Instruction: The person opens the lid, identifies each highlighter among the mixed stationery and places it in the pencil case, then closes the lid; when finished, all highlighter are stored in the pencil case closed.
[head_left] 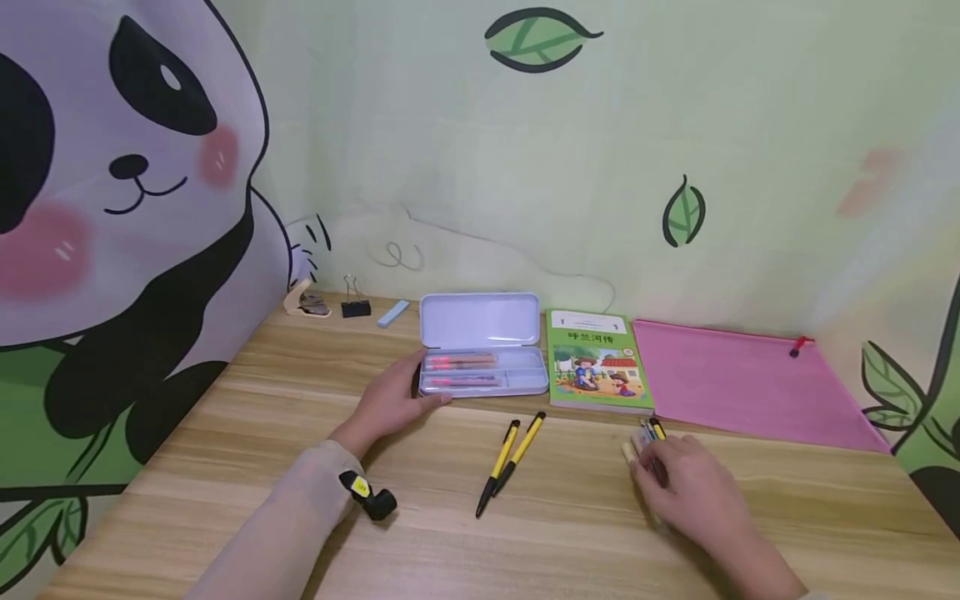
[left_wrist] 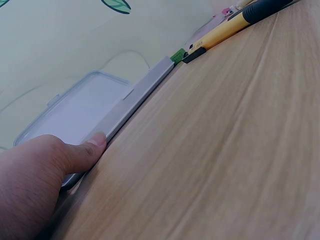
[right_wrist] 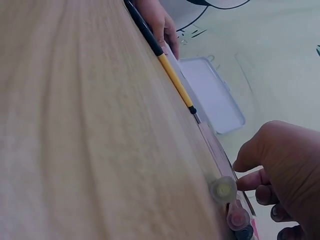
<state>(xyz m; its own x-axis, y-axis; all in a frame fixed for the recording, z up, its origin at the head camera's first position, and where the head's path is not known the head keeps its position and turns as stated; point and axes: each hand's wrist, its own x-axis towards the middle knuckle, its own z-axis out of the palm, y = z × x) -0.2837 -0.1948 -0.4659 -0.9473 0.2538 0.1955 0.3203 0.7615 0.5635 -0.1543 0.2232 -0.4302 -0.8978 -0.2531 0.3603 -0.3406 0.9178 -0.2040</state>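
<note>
Bare desk (head_left: 570,533) between hands; two yellow pens (head_left: 508,462) lie mid-gap.

Only 1 thing here carries writing: the green book (head_left: 597,360) lying on the surface (head_left: 570,533) between the pencil case (head_left: 483,357) and the pink pouch (head_left: 738,383). Its cover has a white band across the top with small print far too tiny to read, and under it a title of 4 Chinese characters in white, which seem to read 呼兰河传. Nothing legible shows on the pens, the case or the wall.
</note>
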